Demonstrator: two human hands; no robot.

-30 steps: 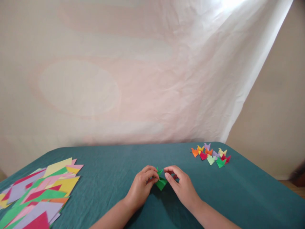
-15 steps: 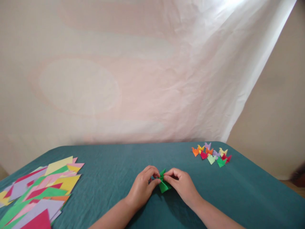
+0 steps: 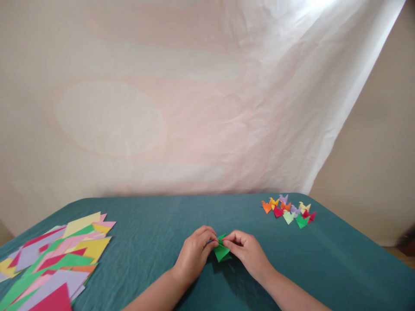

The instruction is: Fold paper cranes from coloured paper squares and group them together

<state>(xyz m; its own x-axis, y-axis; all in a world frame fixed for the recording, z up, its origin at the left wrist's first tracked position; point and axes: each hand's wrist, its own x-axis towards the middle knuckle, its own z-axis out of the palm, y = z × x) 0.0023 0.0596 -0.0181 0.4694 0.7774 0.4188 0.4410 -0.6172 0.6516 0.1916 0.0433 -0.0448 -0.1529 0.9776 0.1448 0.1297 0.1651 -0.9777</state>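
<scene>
At the lower centre of the frame, the person's left hand and right hand nearly meet, each with thumb and fingertips pinched on opposite sides of the green folded paper, over the desk. Good handling probably calls for one hand bracing the centre while the other eases its flap evenly, pressing creases lightly, since narrow points could tear or crumple.
</scene>
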